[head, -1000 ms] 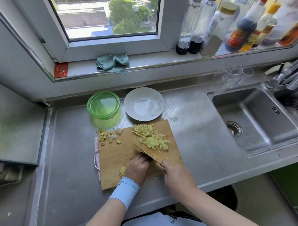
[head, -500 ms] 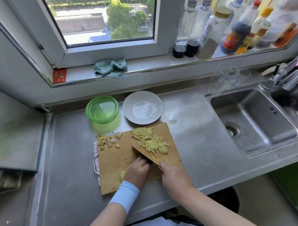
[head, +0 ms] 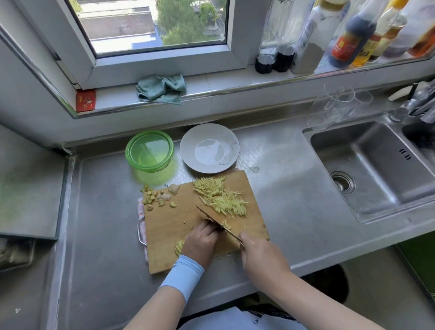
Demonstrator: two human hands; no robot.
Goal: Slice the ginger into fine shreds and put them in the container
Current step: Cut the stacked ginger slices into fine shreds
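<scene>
My left hand curls its fingers onto the ginger on the board to guide the knife, right hand fingers clamped on its handle, shreds piled clear near the container.

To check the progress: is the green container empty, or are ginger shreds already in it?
Empty: no shreds show inside the green container; the ginger shreds lie piled on the cutting board.

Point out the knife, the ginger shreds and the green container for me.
knife (head: 209, 216), head view, middle of the blade.
ginger shreds (head: 222, 199), head view, centre of the pile.
green container (head: 148, 133), head view, far rim.
</scene>
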